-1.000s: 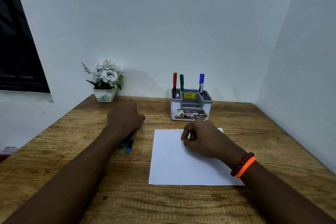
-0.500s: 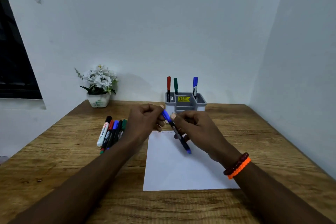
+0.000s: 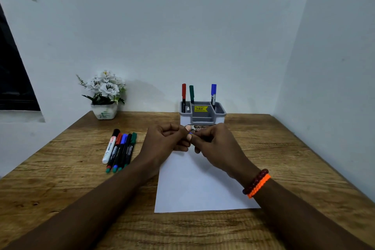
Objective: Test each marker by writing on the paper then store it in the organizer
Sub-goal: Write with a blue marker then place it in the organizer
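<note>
My left hand and my right hand meet above the far edge of the white paper. Between their fingertips they pinch a blue marker, of which only a small blue bit shows. The grey organizer stands just behind my hands, with a red marker, a green marker and a blue marker upright in it. Several loose markers lie side by side on the table left of the paper.
A white pot of white flowers stands at the table's back left. Walls close the wooden table at the back and right. A dark window is at the left.
My left hand left the marker pile with a blue marker and brought it to my right hand. The marker, plainly seen half a second ago, is now almost hidden between both hands.
</note>
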